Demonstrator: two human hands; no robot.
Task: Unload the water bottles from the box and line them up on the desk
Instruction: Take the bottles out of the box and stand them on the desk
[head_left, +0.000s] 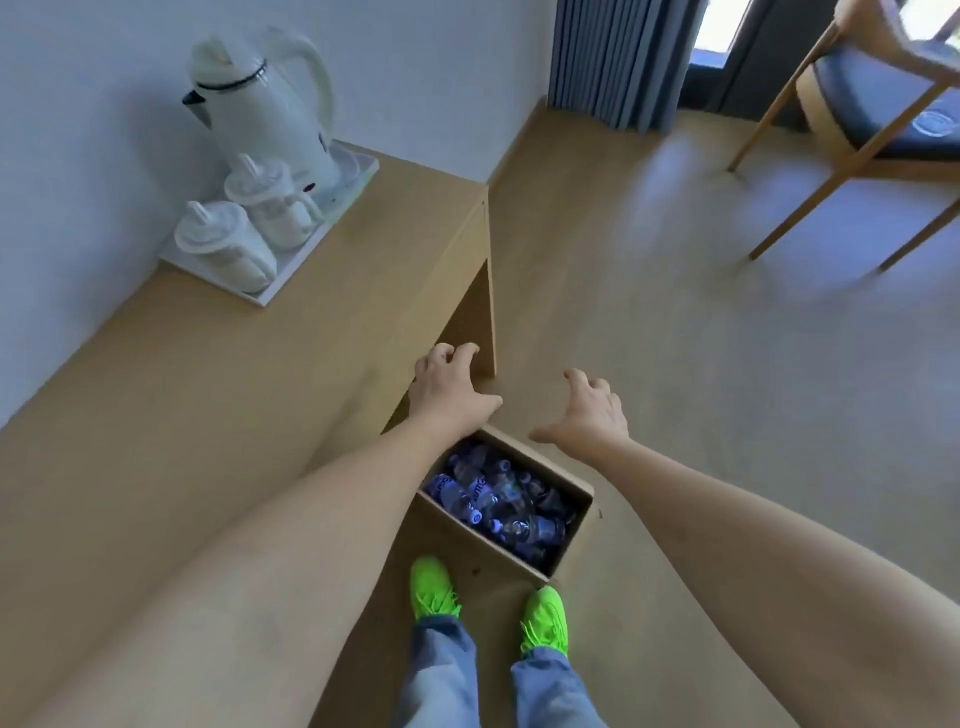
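Observation:
An open cardboard box (574, 525) stands on the floor beside the desk's end, in front of my feet. Several clear water bottles (493, 504) with blue labels and caps lie jumbled inside it. Both arms stretch out above the box. My left hand (449, 389) hovers past the box's far left corner, near the desk edge, fingers loosely curled and holding nothing. My right hand (587, 410) hangs over the box's far right side, fingers spread and relaxed, also holding nothing. The wooden desk (208, 395) runs along the wall at left.
At the desk's far end sits a white tray (270, 293) with a white kettle (270, 98) and two lidded cups (223, 244). A wooden chair (872, 119) stands at the upper right, a grey curtain (618, 62) behind it. My green shoes (434, 587) stand near the box.

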